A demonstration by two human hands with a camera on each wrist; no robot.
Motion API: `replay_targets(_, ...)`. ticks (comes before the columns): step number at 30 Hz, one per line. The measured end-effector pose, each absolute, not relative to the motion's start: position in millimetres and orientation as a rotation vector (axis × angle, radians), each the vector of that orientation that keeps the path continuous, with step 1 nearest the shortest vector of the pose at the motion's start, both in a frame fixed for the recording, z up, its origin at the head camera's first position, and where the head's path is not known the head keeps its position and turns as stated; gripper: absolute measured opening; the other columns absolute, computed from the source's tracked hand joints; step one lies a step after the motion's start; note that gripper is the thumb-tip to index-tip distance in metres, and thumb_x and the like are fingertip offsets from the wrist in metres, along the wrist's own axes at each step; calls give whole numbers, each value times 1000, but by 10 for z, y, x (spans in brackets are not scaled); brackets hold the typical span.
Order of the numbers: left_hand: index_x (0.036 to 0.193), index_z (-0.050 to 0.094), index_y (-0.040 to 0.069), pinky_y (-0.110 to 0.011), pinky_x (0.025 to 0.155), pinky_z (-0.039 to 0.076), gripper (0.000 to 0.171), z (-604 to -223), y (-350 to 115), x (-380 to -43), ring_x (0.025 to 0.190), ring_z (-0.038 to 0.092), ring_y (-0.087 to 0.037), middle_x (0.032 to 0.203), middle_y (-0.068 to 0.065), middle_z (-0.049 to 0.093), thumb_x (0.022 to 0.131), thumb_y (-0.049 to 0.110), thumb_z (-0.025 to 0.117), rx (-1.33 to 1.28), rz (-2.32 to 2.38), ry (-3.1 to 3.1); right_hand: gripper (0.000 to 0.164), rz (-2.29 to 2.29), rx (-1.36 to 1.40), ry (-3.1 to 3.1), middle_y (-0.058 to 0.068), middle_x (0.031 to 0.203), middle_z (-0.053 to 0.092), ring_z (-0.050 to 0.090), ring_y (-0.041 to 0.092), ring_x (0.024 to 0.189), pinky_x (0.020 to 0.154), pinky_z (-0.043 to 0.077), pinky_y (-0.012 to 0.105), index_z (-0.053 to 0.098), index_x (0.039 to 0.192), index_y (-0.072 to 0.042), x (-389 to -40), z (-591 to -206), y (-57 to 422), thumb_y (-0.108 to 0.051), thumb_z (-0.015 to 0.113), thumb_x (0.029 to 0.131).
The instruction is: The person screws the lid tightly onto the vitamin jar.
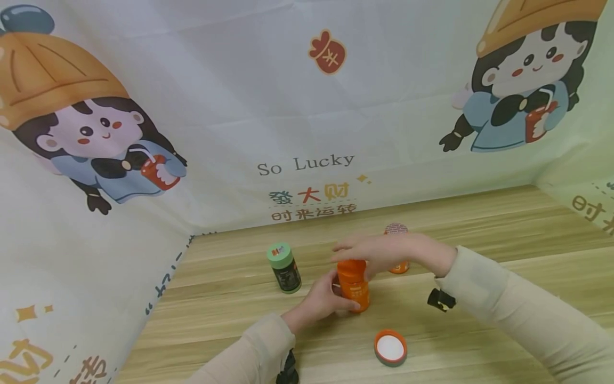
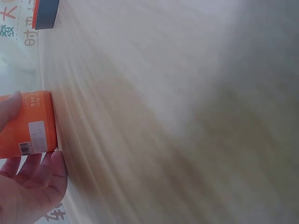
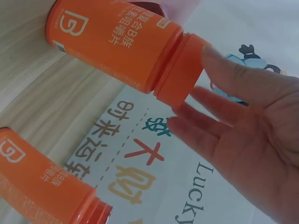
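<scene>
An orange bottle [image 1: 356,296] is standing on the table [image 1: 211,330], its lower body resting between the curled fingers of the left hand [image 1: 320,296], which are probably steadying its base. The fingers of the right hand [image 1: 379,250] are pinching its orange cap [image 3: 184,70], parted to roughly its width, seemingly for a firm grip. Behind the right fingers, a second orange bottle [image 1: 399,268] is standing. Closer to the wearer than both hands' fingers, a loose lid [image 1: 390,348] is lying white-side up; left of the left fingers, a green-lidded jar [image 1: 288,276] is standing apart.
</scene>
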State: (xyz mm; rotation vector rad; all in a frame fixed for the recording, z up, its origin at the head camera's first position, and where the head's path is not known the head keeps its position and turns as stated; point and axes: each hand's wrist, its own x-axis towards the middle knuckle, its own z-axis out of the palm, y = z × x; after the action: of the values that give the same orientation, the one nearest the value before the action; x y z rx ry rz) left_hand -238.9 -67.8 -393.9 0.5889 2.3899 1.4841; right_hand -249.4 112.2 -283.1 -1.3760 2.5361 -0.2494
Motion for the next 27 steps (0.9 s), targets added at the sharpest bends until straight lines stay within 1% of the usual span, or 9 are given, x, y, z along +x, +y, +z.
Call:
replay_targets(2, 122, 49, 1, -33, 82, 50, 58, -3935, -677, -2388, 91, 60, -21, 111, -10, 58, 71, 6, 77, 581, 1480, 2394, 55, -235, -1430, 2498, 16, 143, 35, 33, 32, 131, 104, 33, 44, 46, 133, -7, -2499, -2816, 1142, 0, 65, 82)
replay_targets(5, 123, 48, 2, -33, 82, 50, 60, -3930, -675, -2390, 91, 60, -21, 112, -9, 58, 72, 7, 77, 573, 1476, 2396, 46, -235, -1466, 2488, 17, 139, 40, 38, 32, 128, 103, 34, 43, 51, 129, -5, -2509, -2813, 1167, -1, 62, 85)
replay_targets(10, 122, 49, 2, -34, 81, 50, 58, -3932, -680, -2391, 90, 61, -22, 110, -10, 59, 71, 7, 77, 579, 1477, 2395, 42, -249, -1432, 2499, 17, 135, 45, 41, 32, 125, 101, 38, 41, 53, 127, -3, -2519, -2822, 1177, -1, 60, 85)
replay_targets(14, 119, 50, 1, -33, 81, 50, 55, -3936, -677, -2392, 89, 61, -21, 109, -9, 59, 71, 6, 78, 575, 1479, 2399, 43, -248, -1400, 2532, 16, 128, 49, 47, 29, 116, 97, 41, 39, 51, 127, -1, -2523, -2833, 1162, -11, 62, 86)
replay_targets(18, 117, 50, 0, -32, 81, 50, 55, -3938, -676, -2389, 88, 61, -20, 107, -10, 59, 70, 5, 78, 579, 1490, 2397, 45, -261, -1373, 2606, 12, 113, 54, 53, 23, 100, 88, 46, 35, 54, 122, 1, -2523, -2862, 1144, -24, 65, 85)
replay_targets(22, 118, 50, 0, -32, 81, 51, 55, -3937, -676, -2386, 89, 61, -21, 108, -9, 59, 71, 5, 78, 577, 1495, 2389, 46, -268, -1317, 2684, 6, 101, 55, 52, 16, 87, 78, 47, 29, 57, 114, -1, -2535, -2907, 1125, -34, 66, 83)
replay_targets(27, 119, 49, 1, -32, 82, 51, 56, -3930, -677, -2380, 90, 62, -21, 108, -9, 58, 71, 4, 77, 577, 1510, 2376, 45, -266, -1227, 2759, -1, 88, 53, 48, 12, 75, 67, 43, 25, 58, 102, -4, -2540, -2951, 1098, -43, 66, 81)
